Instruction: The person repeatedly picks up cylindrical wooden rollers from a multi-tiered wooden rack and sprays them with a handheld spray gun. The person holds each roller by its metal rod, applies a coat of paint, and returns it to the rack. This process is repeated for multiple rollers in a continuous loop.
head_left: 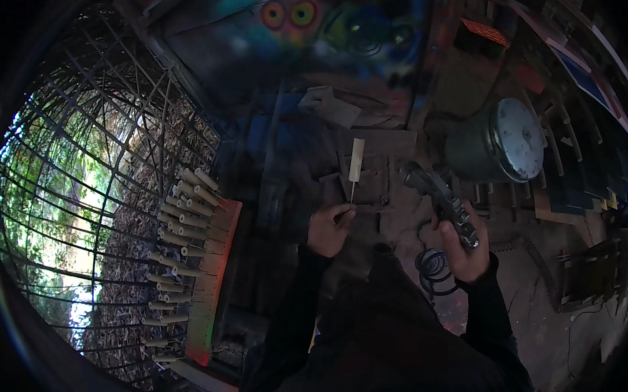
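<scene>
My left hand [325, 231] pinches a thin stick near its lower end. On the stick's top stands a pale, slender wooden-looking piece [356, 160], nearly upright and tilted a little to the right. In my right hand [466, 253] is a dark spray gun [442, 198] with metal knobs at its back; its front end points up and to the left, toward the pale piece but apart from it. To the left, several similar pale cylinders [194, 208] sit on thin rods along a board with a red-to-green edge [219, 279].
A large lidded metal drum [518, 140] stands at the right, beyond my right hand. A dark coiled hose [435, 271] hangs below that hand. Wire mesh [66, 209] closes the left side. Panels and boards [576, 182] lean at the far right, near an orange crate [485, 32].
</scene>
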Available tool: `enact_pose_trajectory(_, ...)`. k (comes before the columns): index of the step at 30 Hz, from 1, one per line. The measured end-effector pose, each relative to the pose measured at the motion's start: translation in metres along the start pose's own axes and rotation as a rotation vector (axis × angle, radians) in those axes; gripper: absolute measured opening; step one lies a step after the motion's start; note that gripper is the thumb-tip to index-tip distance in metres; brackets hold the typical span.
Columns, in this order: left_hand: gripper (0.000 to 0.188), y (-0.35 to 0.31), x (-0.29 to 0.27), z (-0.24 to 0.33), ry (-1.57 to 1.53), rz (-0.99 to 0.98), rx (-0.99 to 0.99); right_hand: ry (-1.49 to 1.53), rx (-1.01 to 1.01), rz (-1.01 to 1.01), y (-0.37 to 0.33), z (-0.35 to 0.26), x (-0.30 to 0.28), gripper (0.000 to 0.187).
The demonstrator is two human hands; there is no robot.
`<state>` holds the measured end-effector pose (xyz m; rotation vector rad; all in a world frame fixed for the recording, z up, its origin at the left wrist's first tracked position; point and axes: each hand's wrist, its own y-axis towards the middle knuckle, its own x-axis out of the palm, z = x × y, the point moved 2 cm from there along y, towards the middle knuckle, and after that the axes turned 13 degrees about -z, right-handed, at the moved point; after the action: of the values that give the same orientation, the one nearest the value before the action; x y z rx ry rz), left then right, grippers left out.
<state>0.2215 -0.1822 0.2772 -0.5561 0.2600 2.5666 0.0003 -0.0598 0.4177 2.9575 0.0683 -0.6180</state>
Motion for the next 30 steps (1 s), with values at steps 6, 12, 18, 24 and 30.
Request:
enact_pose_trajectory(6,0.017,-0.001,-0.002,-0.004,-0.034,0.03,0.008,-0.064,-0.105,-0.073,-0.003,0.007,0.015,0.032)
enact_pose_trajectory(12,0.014,-0.003,-0.002,-0.011,-0.039,0.043,0.054,0.036,0.029,-0.145,-0.006,0.006,0.018,0.033)
enact_pose_trajectory(18,0.015,-0.008,-0.003,-0.014,-0.025,0.049,0.047,-0.012,-0.027,-0.018,0.001,0.002,0.017,0.034)
enact_pose_trajectory(24,0.015,-0.009,-0.004,-0.005,-0.008,0.058,0.026,-0.014,-0.031,-0.05,-0.002,0.002,0.019,0.034)
enact_pose_trajectory(30,0.015,-0.01,-0.006,-0.007,0.017,0.087,0.06,-0.093,-0.046,-0.173,-0.014,-0.001,0.019,0.033)
